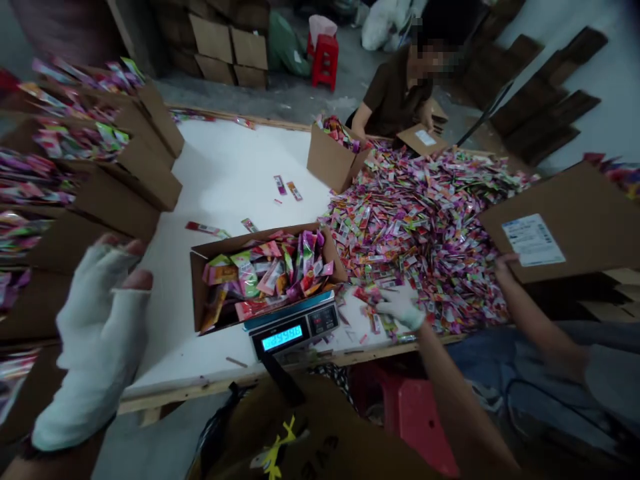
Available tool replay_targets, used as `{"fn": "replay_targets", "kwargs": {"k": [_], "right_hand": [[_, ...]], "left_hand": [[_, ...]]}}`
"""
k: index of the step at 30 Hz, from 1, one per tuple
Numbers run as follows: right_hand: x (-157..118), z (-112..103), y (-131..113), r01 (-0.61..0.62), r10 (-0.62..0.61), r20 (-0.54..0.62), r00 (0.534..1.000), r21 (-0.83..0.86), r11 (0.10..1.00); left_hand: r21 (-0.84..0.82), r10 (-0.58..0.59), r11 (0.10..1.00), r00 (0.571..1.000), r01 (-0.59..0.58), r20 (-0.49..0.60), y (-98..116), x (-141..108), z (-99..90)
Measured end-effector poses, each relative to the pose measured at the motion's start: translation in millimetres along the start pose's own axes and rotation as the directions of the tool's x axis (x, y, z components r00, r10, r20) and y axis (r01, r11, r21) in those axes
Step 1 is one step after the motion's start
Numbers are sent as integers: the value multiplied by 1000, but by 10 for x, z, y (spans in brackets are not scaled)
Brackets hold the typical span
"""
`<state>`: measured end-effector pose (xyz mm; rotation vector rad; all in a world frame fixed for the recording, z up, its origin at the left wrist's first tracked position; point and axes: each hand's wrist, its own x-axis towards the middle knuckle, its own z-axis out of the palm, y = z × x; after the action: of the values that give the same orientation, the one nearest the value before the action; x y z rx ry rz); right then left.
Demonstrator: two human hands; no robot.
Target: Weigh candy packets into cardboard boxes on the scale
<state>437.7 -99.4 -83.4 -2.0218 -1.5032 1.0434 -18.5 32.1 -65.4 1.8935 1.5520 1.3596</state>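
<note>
My left hand (103, 333), in a white glove with bare fingertips, is raised at the left, its fingers loosely bent and apart with nothing in them. It is nearest to the row of filled cartons. My right hand (401, 308), also gloved, reaches low over the table at the edge of a big heap of small colourful packets (425, 227). Its fingers stretch over a few red packets (367, 295), touching them. Between my hands an open carton (195, 293) full of packets rests on a digital scale (295, 330) with a lit blue display.
Several packed cartons (140, 153) line the left side. Across the white table (225, 160), a person (395, 93) sits beside a tilted filled carton (327, 160). At the right, another person's hand (507, 260) holds a labelled carton (575, 213). A red stool (420, 413) is below.
</note>
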Motion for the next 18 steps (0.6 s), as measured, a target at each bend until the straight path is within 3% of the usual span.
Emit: {"fn": "replay_targets", "kwargs": {"k": [3, 5, 7, 9, 11, 12, 14, 16, 18], "right_hand": [[79, -314, -235, 107, -118, 184, 976, 71, 992], [191, -452, -610, 246, -261, 327, 908, 86, 965], [332, -456, -1108, 415, -379, 418, 826, 6, 910], [475, -345, -1565, 563, -479, 427, 767, -90, 821], [597, -206, -1794, 629, -560, 343, 754, -132, 766], [650, -150, -1786, 624, -579, 270, 770, -127, 771], [754, -71, -1523, 554, -546, 95, 832, -86, 828], [855, 11, -1026, 410, -412, -62, 909, -38, 911], [902, 151, -463, 220, -219, -130, 967, -7, 975]], "left_hand": [[-50, -223, 974, 974, 221, -47, -186, -223, -179], [-94, -328, 942, 943, 323, -49, -244, -339, -189], [-103, -370, 925, 929, 365, -29, -221, -422, -152], [-88, -376, 923, 927, 374, 3, -151, -489, -118], [-80, -363, 928, 931, 365, 37, -97, -563, -129], [-76, -352, 932, 935, 355, 46, -91, -611, -156], [-48, -352, 934, 935, 354, 46, -128, -735, -245], [-24, -424, 905, 906, 424, 11, -208, -894, -350], [-47, -549, 836, 835, 547, -35, -291, -1062, -437]]}}
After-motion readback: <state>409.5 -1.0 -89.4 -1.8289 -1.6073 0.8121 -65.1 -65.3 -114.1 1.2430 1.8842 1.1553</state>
